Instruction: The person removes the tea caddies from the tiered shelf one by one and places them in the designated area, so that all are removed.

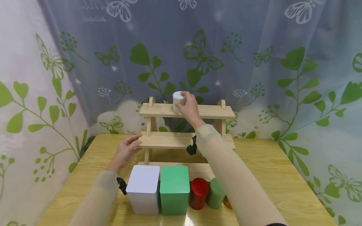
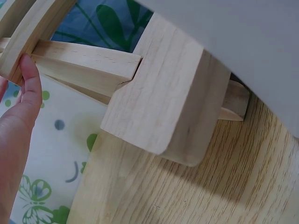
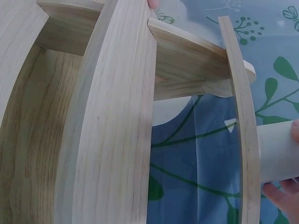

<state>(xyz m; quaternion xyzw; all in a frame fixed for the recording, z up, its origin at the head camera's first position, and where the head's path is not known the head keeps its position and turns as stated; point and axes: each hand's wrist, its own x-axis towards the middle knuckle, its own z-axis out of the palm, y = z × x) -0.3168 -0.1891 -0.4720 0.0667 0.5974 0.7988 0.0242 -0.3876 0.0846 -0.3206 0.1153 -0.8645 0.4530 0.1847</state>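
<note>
A three-tier wooden display shelf (image 1: 167, 140) stands on the table. On its top tier, left of the middle, is a small white lidded canister (image 1: 177, 99), gripped from the right by my right hand (image 1: 189, 106). In the right wrist view the white canister (image 3: 278, 151) has its base at the top board (image 3: 245, 135), with fingers around its side. My left hand (image 1: 128, 151) holds the left end of the middle tier. In the left wrist view the left hand (image 2: 23, 102) has its thumb or a finger against that board's end (image 2: 18, 65).
In front of the shelf stand a white square box (image 1: 143, 188), a green square box (image 1: 174, 190), a red canister (image 1: 199, 193), and a green canister (image 1: 216, 194). An orange item (image 1: 227, 203) is mostly hidden by the right sleeve. A patterned curtain (image 1: 175, 47) hangs behind the table (image 1: 263, 169).
</note>
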